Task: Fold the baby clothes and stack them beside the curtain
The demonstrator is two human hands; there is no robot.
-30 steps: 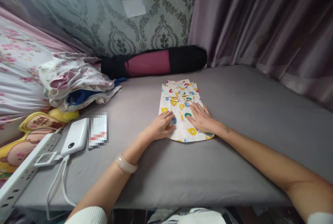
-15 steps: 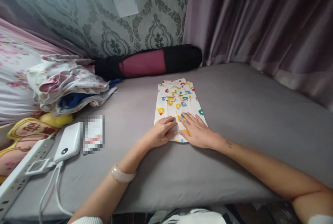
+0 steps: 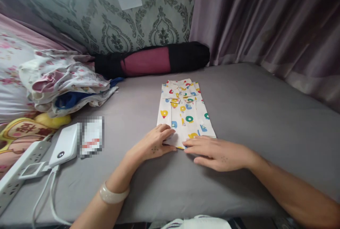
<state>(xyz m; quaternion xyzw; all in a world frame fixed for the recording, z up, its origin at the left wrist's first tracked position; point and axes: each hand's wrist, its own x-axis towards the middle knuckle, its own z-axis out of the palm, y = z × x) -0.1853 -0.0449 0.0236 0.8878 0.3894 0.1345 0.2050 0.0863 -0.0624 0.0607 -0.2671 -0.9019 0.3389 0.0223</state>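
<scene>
A white collared shirt (image 3: 183,115) with a colourful duck-like print lies folded into a narrow rectangle on the grey bed sheet, collar end away from me. My left hand (image 3: 154,142) rests at its near left corner, fingers on the cloth and thumb apart along the near edge. Stretched out flat, my right hand (image 3: 219,154) touches the near right edge with its fingertips, and its thumb lies on the sheet. Neither hand grips the cloth. A pale bangle (image 3: 113,194) circles my left wrist.
Crumpled printed clothes (image 3: 69,76) are heaped at the left. Below them are a white power bank (image 3: 65,144), a blurred packet (image 3: 91,137), a power strip (image 3: 20,172) and white cables (image 3: 51,200). A black and maroon roll (image 3: 146,62) lies along the wall; curtains (image 3: 252,20) hang at right.
My right hand has slid back toward me and right, off the shirt's middle to its near edge. My left hand has shifted slightly left and nearer. More of the print shows.
</scene>
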